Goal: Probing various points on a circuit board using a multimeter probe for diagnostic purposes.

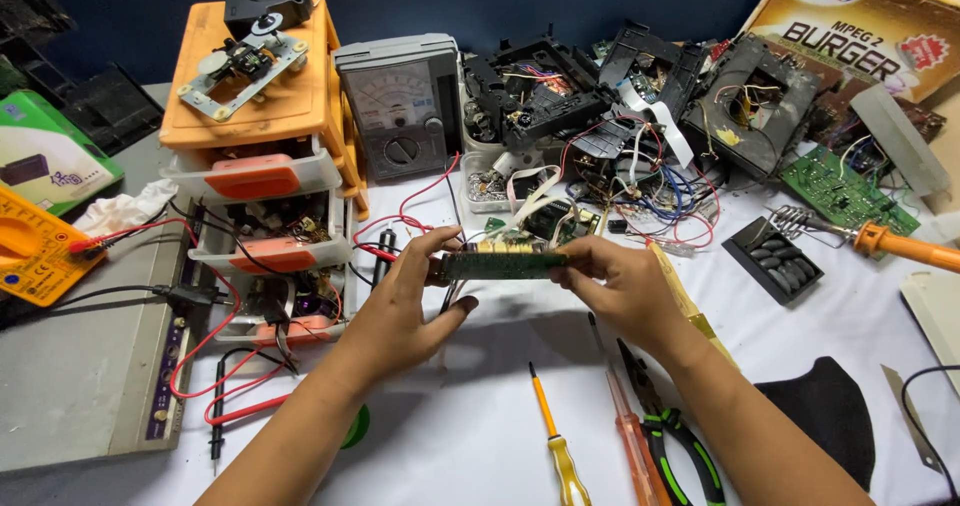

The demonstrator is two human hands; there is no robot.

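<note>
**Small circuit board held edge-on between both hands**

Far left: yellow multimeter (35, 248), red and black probe leads (215, 341) trailing over the white cloth (470, 436). Next, an orange parts drawer unit (262, 96) with a drive mechanism and fan on top; beside it a grey analogue meter (398, 106).

Centre: left hand (405, 301) pinches the left end of a narrow green circuit board (505, 263), thumb below, fingers curled over the top. Right hand (620, 286) closes on the right end the same way. Board is off the cloth, level, edge toward the camera. No tool touches it.

Below right: yellow screwdriver (558, 446), orange screwdriver (632, 436), green-handled pliers (675, 431), all lying unused. Behind: stripped drive housings and wiring (600, 116). Far right: soldering iron (900, 246) on its stand.

Judged progress: dismantling looks done; board under inspection, no repair work showing.
</note>
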